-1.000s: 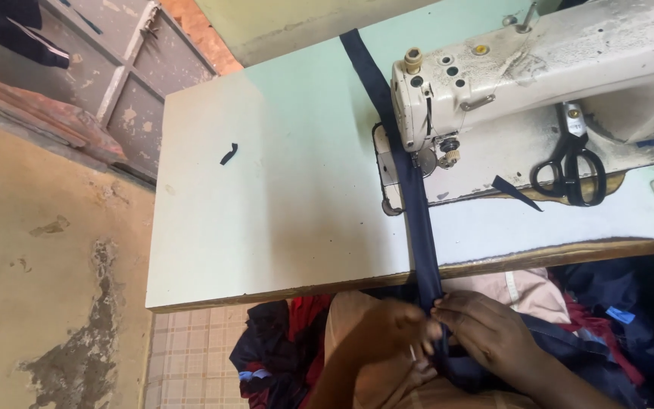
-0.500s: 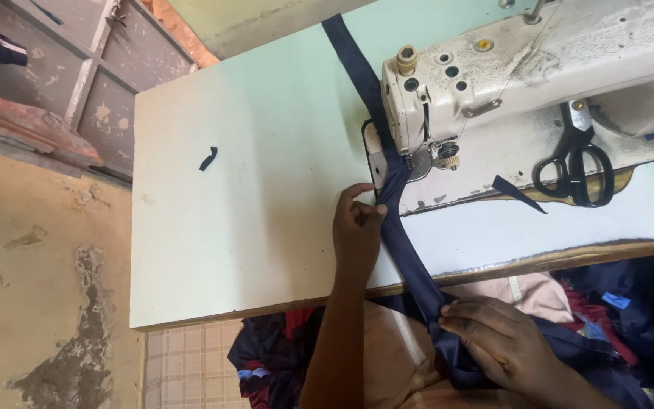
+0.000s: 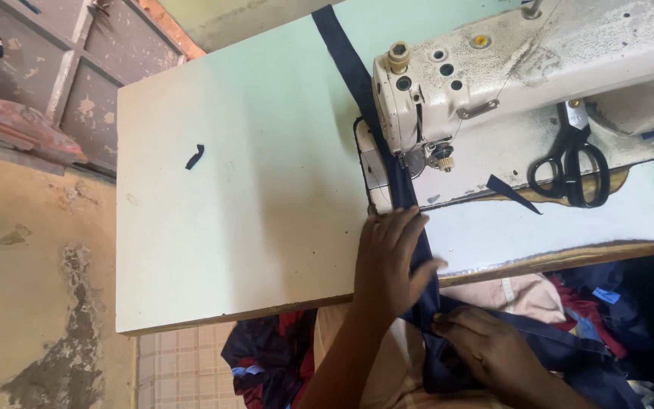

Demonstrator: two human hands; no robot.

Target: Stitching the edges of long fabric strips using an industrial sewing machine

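We press our left hand [image 3: 393, 261] flat and open on the navy strip [image 3: 403, 189] at the table [image 3: 228, 227] front edge, right hand [image 3: 486, 344] pinching it below, keeping it taut toward the sewing machine [image 3: 509, 68].

A pale tabletop [image 3: 228, 227] fills the middle of the view, its wooden front edge worn. Near its left part lies 1 small dark scrap of fabric [image 3: 194, 156]. A pair of black-handled scissors [image 3: 575, 163] rests on the bed of the white sewing machine [image 3: 539, 60], and another dark fabric offcut [image 3: 512, 192] lies just in front of it. Left of the tabletop is a stained concrete floor [image 3: 32, 288]. Heaped red and dark clothes [image 3: 266, 363] show below the edge.
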